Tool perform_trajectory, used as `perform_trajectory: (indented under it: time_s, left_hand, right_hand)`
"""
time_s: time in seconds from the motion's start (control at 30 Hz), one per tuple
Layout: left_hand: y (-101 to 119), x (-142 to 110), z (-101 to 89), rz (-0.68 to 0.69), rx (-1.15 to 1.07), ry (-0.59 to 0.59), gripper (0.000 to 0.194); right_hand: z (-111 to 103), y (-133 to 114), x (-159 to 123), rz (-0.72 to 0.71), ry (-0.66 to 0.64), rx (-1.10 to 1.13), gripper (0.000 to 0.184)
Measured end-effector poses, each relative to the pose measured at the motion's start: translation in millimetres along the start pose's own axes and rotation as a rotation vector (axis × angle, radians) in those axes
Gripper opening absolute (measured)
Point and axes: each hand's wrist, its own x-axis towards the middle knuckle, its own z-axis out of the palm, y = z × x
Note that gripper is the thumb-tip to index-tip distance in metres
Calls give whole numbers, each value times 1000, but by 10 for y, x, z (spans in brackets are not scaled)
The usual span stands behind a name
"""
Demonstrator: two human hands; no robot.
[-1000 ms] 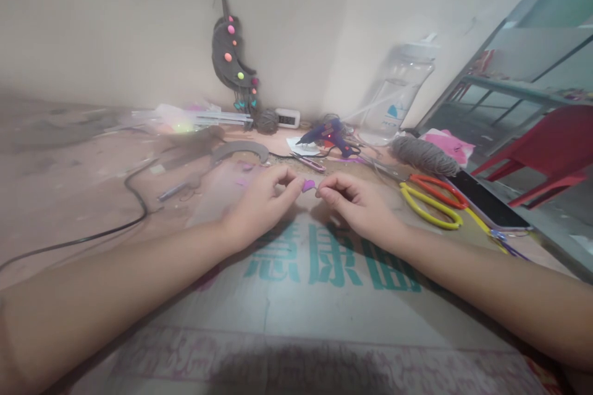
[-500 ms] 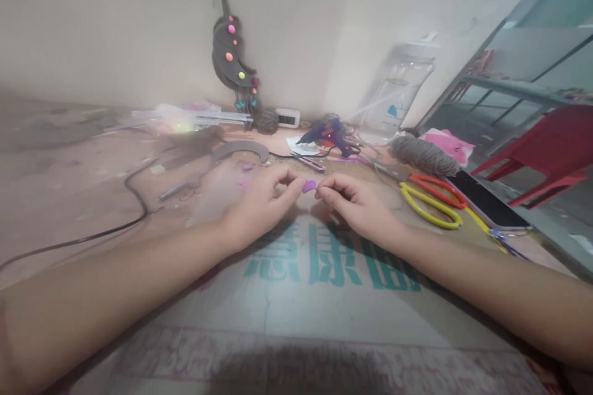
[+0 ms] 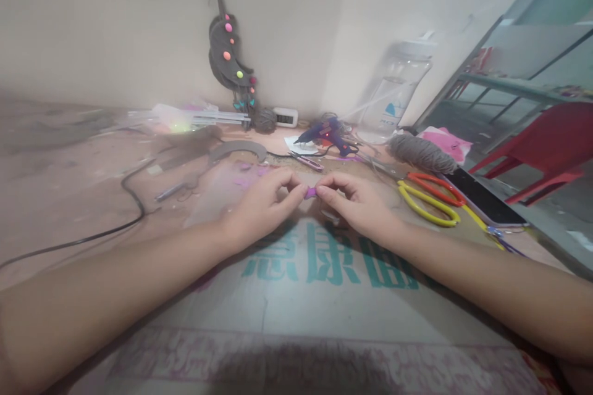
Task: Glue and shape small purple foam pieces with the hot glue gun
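Between my fingertips is a small purple piece [image 3: 310, 193], maybe felt or foam; its exact shape is partly covered. My left hand [image 3: 273, 197] pinches its left end between thumb and forefinger. The thumb and forefinger of my right hand [image 3: 347, 197] close on its right end. Both hands are just above the printed board covering the table [image 3: 287, 308]. More purple scraps [image 3: 241, 182] lie beyond my left hand. Past the hands are a pink craft knife [image 3: 307, 162] and a dark blue glue gun [image 3: 322, 134] with a red light.
Scissors with red and yellow handles [image 3: 428, 203], a phone [image 3: 486, 197] and grey yarn [image 3: 422, 154] lie to the right. A water bottle [image 3: 393, 95] stands behind. A grey crescent hanging [image 3: 227, 55] leans at the wall. A black cable [image 3: 134, 197] curves at left.
My right fingertips have come closer to my left ones and now cover more of the purple piece's right end. The view has shifted slightly; the other objects stay put.
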Motion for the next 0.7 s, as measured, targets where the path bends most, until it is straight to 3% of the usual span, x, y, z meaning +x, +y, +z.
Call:
perform_trajectory:
  time_s: [0.17, 0.37, 0.7]
  left_hand:
    - [-27, 3, 10, 9, -13, -27, 31]
    - [9, -6, 14, -35, -21, -25, 19]
    - [11, 4, 0, -10, 3, 23, 21]
  right_hand:
    - [-6, 22, 6, -33, 54, -41, 24]
    - [-3, -4, 10, -74, 74, -129, 21]
    - [-8, 16, -6, -115, 40, -133, 25]
